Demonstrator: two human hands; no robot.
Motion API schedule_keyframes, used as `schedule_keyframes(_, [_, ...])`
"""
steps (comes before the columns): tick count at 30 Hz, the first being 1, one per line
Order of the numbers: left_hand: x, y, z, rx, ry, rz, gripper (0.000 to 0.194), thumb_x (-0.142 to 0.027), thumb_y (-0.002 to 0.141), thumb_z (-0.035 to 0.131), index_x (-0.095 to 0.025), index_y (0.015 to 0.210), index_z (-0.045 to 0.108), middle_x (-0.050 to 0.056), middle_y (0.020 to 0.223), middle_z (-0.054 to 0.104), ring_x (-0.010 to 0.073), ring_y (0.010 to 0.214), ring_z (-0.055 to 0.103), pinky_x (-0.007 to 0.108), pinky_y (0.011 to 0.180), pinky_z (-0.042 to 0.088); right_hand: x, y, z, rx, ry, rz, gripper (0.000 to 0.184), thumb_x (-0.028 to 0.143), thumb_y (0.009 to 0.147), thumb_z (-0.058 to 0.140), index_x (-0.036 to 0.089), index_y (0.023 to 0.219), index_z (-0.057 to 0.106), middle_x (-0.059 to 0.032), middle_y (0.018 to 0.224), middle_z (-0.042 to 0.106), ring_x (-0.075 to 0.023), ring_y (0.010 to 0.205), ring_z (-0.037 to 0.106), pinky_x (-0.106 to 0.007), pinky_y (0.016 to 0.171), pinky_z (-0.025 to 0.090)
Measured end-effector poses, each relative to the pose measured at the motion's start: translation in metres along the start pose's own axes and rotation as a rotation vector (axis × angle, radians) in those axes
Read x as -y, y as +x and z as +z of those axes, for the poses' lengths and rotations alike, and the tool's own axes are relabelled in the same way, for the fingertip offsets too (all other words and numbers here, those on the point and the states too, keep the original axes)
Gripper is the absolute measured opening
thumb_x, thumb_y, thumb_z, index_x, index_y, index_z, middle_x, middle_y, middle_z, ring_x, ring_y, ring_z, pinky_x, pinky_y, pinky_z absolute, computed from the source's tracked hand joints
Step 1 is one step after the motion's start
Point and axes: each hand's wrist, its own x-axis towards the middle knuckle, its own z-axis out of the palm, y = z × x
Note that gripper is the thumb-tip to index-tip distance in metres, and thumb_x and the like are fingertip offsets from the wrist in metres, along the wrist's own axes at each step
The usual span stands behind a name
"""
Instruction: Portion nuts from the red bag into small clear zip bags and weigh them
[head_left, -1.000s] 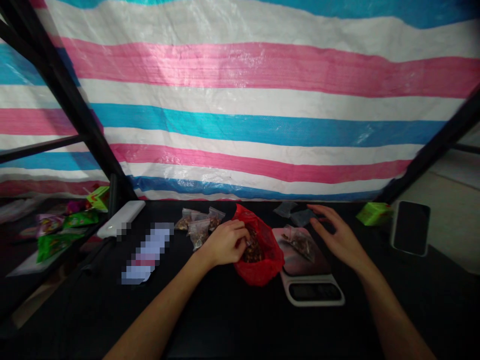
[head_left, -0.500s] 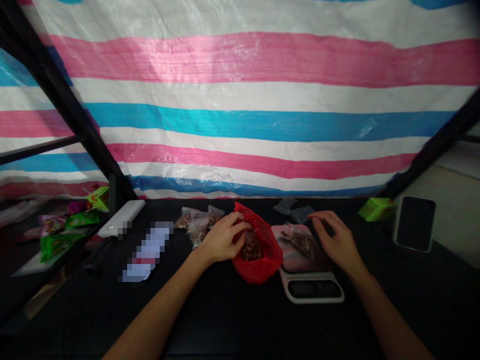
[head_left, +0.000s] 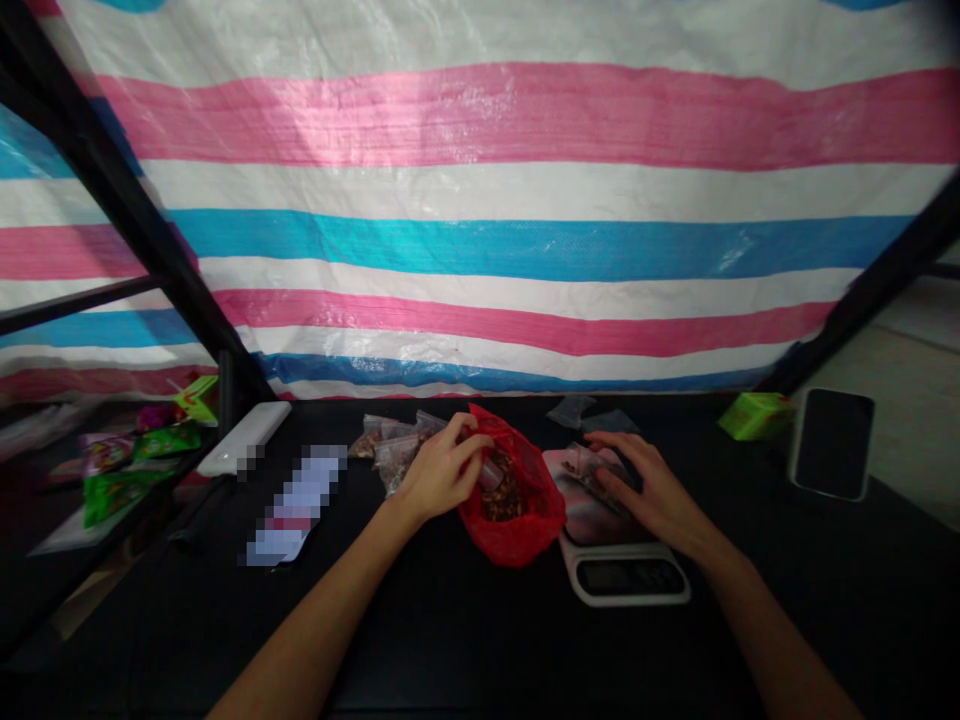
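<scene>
My left hand [head_left: 442, 472] is at the mouth of a red plastic bag [head_left: 517, 535], pinching a small clear plastic scoop [head_left: 491, 473] among brown dried pieces [head_left: 501, 498]. My right hand [head_left: 652, 490] curls over a small zip bag of brown pieces [head_left: 592, 475], which lies on the pink-topped platform of a digital kitchen scale [head_left: 622, 577]. Several filled zip bags [head_left: 395, 452] lie just beyond my left hand, partly hidden by it.
Two flat small plastic bags [head_left: 571, 411] lie behind the scale. A white power bank [head_left: 244, 437] and a blurred paper strip [head_left: 296, 505] are on the left of the black table; a green box [head_left: 756, 416] and a phone [head_left: 834, 445] are on the right.
My right hand has moved left and down from the scale's back edge onto the zip bag. My left hand has moved slightly, and the clear scoop now shows at the bag's mouth.
</scene>
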Motion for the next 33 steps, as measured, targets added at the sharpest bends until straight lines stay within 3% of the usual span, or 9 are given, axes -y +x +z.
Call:
schedule_keyframes(5, [-0.001,-0.002,0.000,0.012,0.001,0.012,0.028,-0.012,0.095,0.047,-0.022,0.116,0.064,0.010,0.121,0.055,0.0184,0.097,0.064,0.032,0.086,0.054,0.001,-0.001,0.003,0.001,-0.045,0.013,0.045,0.047,0.091,0.068,0.028,0.131,0.062,-0.0083,0.130,0.067,-0.0313,0.120,0.060,-0.050,0.103,0.044])
schedule_keyframes(9, [-0.006,-0.001,0.002,-0.100,0.013,-0.011,0.027,-0.013,0.097,0.047,-0.022,0.116,0.064,0.009,0.115,0.058,0.0192,0.097,0.064,0.033,0.086,0.055,-0.003,0.000,0.005,-0.043,-0.003,0.056,0.045,0.042,0.091,0.067,0.027,0.133,0.060,-0.0072,0.116,0.072,-0.0312,0.115,0.062,-0.052,0.104,0.042])
schedule_keyframes(13, [-0.014,0.000,0.006,-0.251,-0.005,-0.050,0.024,-0.016,0.098,0.049,-0.021,0.118,0.062,0.009,0.111,0.059,0.0193,0.098,0.065,0.032,0.086,0.055,-0.003,0.006,0.006,-0.123,0.275,0.112,0.043,0.042,0.091,0.066,0.026,0.130,0.057,-0.0050,0.102,0.072,-0.0265,0.100,0.067,-0.045,0.097,0.049])
schedule_keyframes(18, [-0.025,-0.001,0.008,-0.240,-0.028,-0.069,0.020,-0.026,0.098,0.056,-0.023,0.117,0.062,0.007,0.110,0.064,0.0204,0.098,0.067,0.033,0.088,0.055,0.028,0.031,0.016,-0.261,0.648,0.165,0.046,0.042,0.087,0.071,0.027,0.127,0.055,-0.0036,0.098,0.069,-0.0233,0.094,0.069,-0.037,0.084,0.054])
schedule_keyframes(22, [-0.037,0.000,0.011,-0.216,-0.152,-0.129,0.031,-0.032,0.099,0.058,-0.025,0.129,0.057,0.008,0.122,0.063,0.0227,0.110,0.066,0.034,0.095,0.054,0.072,0.058,0.039,-0.194,0.651,0.078,0.037,0.035,0.085,0.072,0.026,0.117,0.056,-0.0014,0.095,0.065,-0.0210,0.088,0.066,-0.035,0.078,0.053])
schedule_keyframes(25, [-0.043,0.002,0.017,-0.231,-0.348,-0.240,0.038,-0.032,0.103,0.051,-0.025,0.140,0.047,0.009,0.127,0.061,0.0216,0.112,0.063,0.035,0.097,0.052,0.096,0.061,0.057,-0.150,0.581,0.003,0.027,0.026,0.087,0.069,0.026,0.110,0.055,-0.0010,0.101,0.063,-0.0183,0.089,0.062,-0.034,0.083,0.051])
schedule_keyframes(30, [-0.040,0.003,0.027,-0.337,-0.503,-0.306,0.021,-0.031,0.105,0.046,-0.023,0.121,0.057,0.008,0.118,0.063,0.0211,0.111,0.060,0.036,0.100,0.047,0.099,0.043,0.060,0.048,0.492,-0.062,0.030,0.020,0.090,0.066,0.027,0.117,0.055,-0.0012,0.110,0.063,-0.0187,0.104,0.059,-0.034,0.097,0.046])
schedule_keyframes(33, [-0.036,0.003,0.028,-0.348,-0.539,-0.277,0.018,-0.030,0.105,0.047,-0.021,0.111,0.061,0.009,0.115,0.062,0.0221,0.113,0.059,0.037,0.102,0.045,0.092,0.040,0.055,0.007,0.516,-0.011,0.016,0.027,0.096,0.060,0.025,0.111,0.056,-0.0008,0.102,0.062,-0.0182,0.096,0.060,-0.033,0.091,0.048])
